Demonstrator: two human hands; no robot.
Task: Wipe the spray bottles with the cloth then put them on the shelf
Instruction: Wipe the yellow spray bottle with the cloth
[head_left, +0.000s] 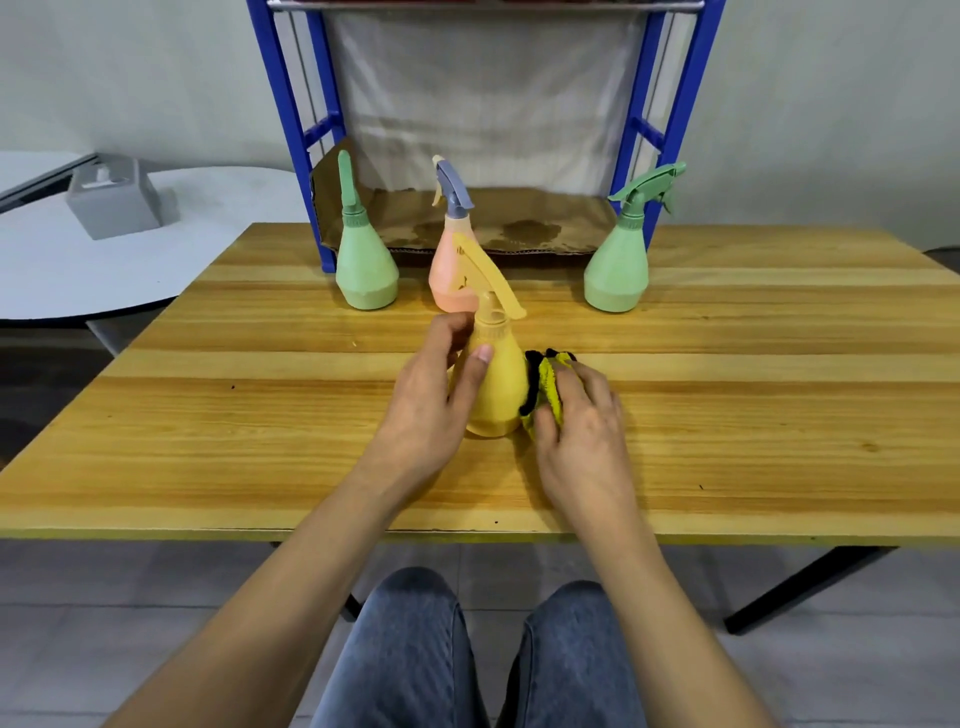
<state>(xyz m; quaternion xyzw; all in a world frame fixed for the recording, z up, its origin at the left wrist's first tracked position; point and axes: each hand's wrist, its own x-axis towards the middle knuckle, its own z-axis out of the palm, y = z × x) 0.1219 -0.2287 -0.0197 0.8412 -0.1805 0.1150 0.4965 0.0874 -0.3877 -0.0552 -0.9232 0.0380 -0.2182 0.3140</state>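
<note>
One in play: the yellow bottle (498, 389) stands upright at the middle of the table (727, 415), the left hand (431, 395) wrapped round its body, thumb across the front, while the right hand (582, 421) presses the bunched cloth (545, 384) to its right flank with curled fingers. It looks like light, smooth plastic, likely slippery, so the narrow neck (492, 326) seems the surest hold for lifting it to the shelf (283, 104).

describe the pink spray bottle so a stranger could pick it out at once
Find the blue shelf at the table's far edge. Three bottles stand in a row before it; the pink bottle is the middle one. It alone has a grey trigger head; both neighbours are green.
</note>
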